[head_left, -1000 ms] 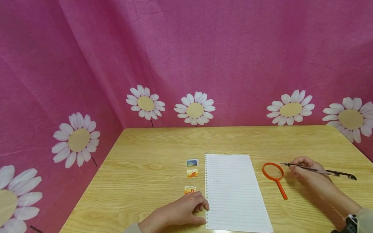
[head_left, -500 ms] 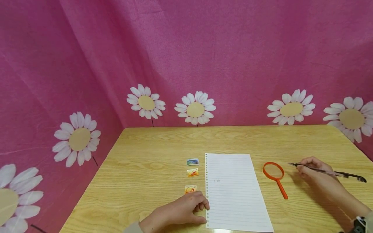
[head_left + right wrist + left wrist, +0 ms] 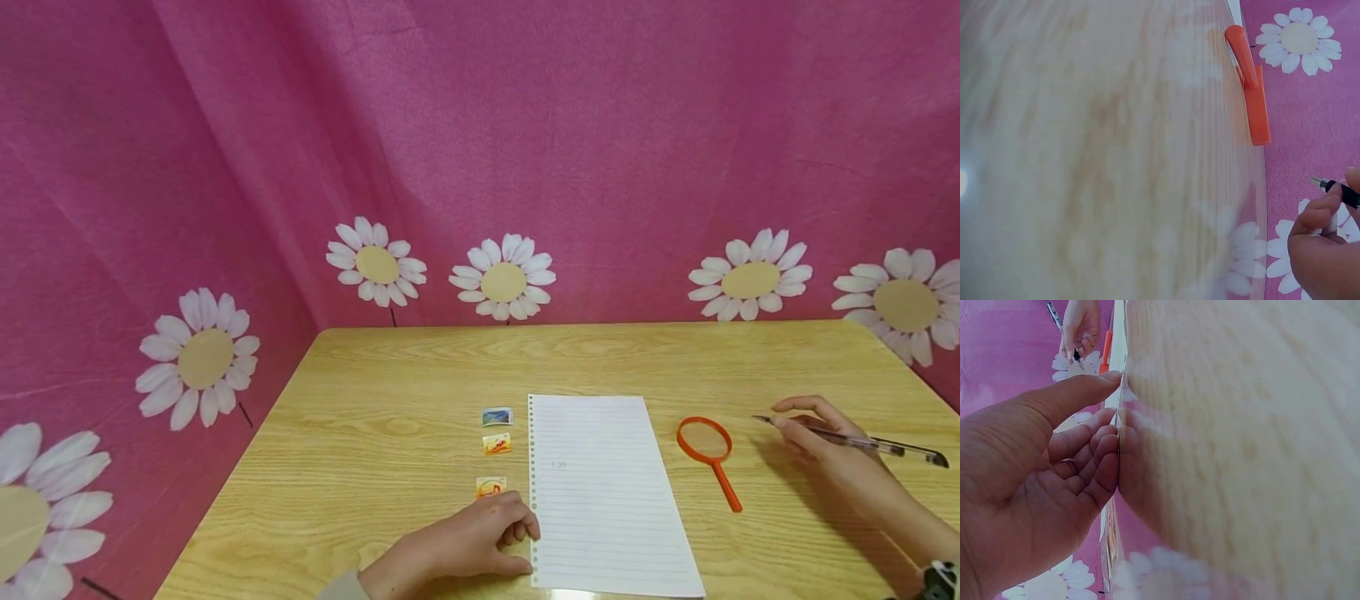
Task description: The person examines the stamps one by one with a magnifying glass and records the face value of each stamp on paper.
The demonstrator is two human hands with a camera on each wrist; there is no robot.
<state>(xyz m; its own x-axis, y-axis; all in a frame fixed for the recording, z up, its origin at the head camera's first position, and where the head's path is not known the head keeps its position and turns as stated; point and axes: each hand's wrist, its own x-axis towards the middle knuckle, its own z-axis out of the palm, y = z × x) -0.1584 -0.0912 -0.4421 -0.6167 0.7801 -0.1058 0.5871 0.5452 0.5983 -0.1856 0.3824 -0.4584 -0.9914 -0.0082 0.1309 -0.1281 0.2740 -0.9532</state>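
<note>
My right hand (image 3: 832, 446) holds a pen (image 3: 900, 447) above the table, right of the magnifying glass. The pen's tip points left, and the index finger is raised off the barrel in the head view. In the right wrist view the pen's metal tip (image 3: 1317, 181) sticks out past the fingers. My left hand (image 3: 480, 537) rests on the table with its thumb and fingertips at the punched left edge of a lined sheet of paper (image 3: 607, 517). Small handwritten figures (image 3: 558, 465) stand on the sheet. Just beyond the left knuckles lies a yellow stamp (image 3: 491, 486), partly hidden by them.
An orange magnifying glass (image 3: 723, 486) lies right of the sheet, its handle toward the person. Left of the sheet lie a second yellow stamp (image 3: 497, 444) and a blue stamp (image 3: 497, 417). A pink curtain (image 3: 600, 150) with daisies hangs behind the wooden table (image 3: 360, 417).
My right hand has moved right with the pen, farther from the magnifying glass, and its index finger has lifted from the barrel. The left hand and the sheet stay put.
</note>
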